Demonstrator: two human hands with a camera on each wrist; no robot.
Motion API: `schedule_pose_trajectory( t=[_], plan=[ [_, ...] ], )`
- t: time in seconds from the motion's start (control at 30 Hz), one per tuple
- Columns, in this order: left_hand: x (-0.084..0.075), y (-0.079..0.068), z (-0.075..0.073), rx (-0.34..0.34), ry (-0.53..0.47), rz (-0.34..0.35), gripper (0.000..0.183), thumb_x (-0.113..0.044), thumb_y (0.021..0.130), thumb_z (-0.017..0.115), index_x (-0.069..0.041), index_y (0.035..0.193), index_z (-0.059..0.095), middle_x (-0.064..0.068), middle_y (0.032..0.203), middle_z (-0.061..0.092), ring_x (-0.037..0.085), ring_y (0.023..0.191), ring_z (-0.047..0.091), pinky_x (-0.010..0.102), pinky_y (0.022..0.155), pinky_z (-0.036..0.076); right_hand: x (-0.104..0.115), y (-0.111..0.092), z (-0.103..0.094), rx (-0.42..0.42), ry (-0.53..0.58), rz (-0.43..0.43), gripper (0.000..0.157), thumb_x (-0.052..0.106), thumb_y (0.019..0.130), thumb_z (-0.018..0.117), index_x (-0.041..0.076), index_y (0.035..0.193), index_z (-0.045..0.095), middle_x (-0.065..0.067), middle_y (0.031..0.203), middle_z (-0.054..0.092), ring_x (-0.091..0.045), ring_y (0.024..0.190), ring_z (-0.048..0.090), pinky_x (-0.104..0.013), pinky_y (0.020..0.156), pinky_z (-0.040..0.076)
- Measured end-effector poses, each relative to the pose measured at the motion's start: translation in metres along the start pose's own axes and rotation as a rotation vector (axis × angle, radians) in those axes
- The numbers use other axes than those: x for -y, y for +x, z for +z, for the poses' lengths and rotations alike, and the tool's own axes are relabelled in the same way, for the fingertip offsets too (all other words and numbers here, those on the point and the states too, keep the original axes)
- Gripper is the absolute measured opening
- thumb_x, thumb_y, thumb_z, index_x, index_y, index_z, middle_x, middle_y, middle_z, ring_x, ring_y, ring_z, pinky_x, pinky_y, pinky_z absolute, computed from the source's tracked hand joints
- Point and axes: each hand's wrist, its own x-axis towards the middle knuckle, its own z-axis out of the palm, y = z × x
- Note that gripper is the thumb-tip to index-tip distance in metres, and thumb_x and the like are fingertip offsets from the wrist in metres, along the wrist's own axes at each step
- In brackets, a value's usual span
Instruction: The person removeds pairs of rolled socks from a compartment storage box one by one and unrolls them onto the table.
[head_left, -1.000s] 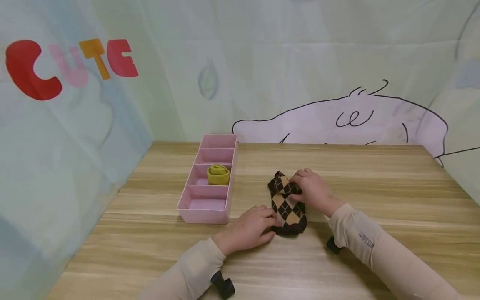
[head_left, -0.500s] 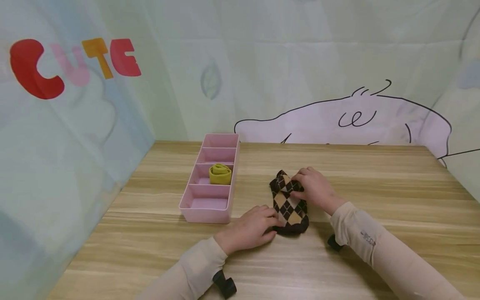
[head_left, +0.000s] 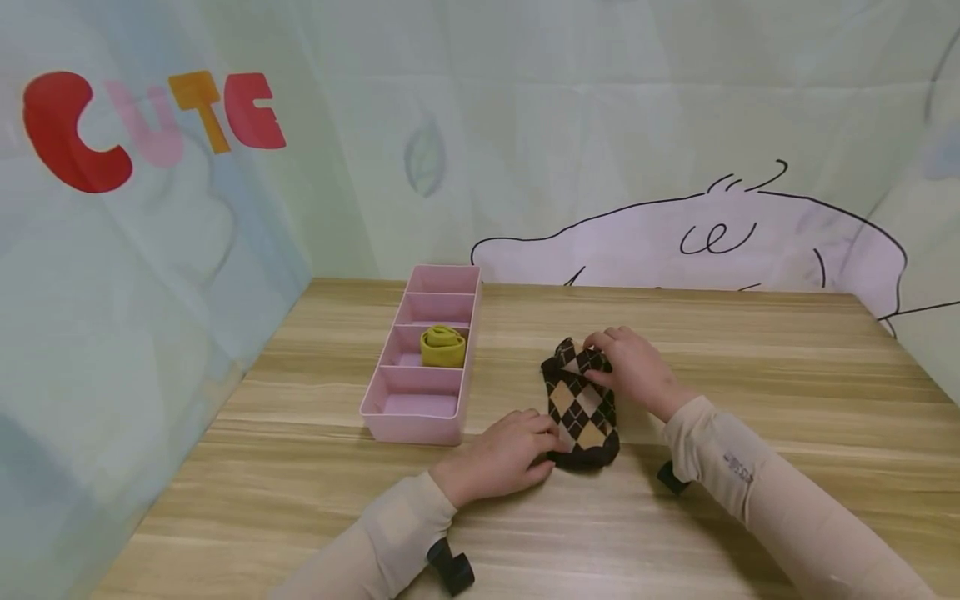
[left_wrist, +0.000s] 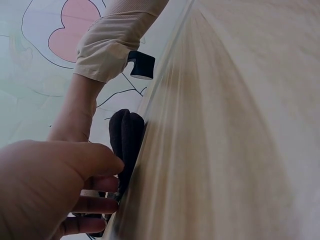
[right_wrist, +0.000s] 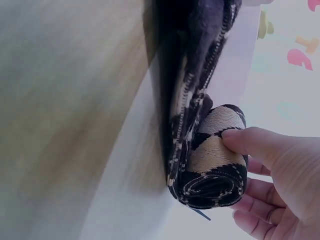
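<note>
A black and tan argyle sock [head_left: 577, 408] lies on the table, its far end rolled up and its near part flat. My right hand [head_left: 636, 371] grips the rolled end; in the right wrist view the thumb presses on the coil [right_wrist: 215, 155] and the other fingers go behind it. At the sock's near left edge rests my left hand [head_left: 495, 460], index fingertip on the fabric and thumb by the dark near end. The left wrist view shows that end as a black fold [left_wrist: 126, 137] in front of the loosely stretched left fingers [left_wrist: 97, 204].
A pink tray [head_left: 416, 429] with several compartments stands left of the sock. One compartment holds a rolled yellow-green cloth item [head_left: 442, 347]. Behind the wooden table [head_left: 712, 533] hangs a printed backdrop [head_left: 360, 167].
My right hand has shifted slightly away with the rolled end, and a little more of the flat part shows. My left hand stays at the near edge.
</note>
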Motion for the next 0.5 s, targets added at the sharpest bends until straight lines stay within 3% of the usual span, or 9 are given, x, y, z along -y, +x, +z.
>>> schedule_pose_trajectory(
  t=[0.5],
  plan=[
    [-0.0023,0.0001,-0.0011,-0.003,0.044,-0.007,0.026,-0.025,0.091,0.061,-0.019,0.116,0.069,-0.005,0.111,0.064,0.011,0.104,0.058,0.027,0.096,0.046,-0.0098,0.0087,0.0016,-0.067,-0.015,-0.022,0.032,0.019,0.082,0.075,0.001,0.108,0.067,-0.015,0.104,0.068,-0.032,0.096,0.061,-0.045,0.086,0.052]
  ],
)
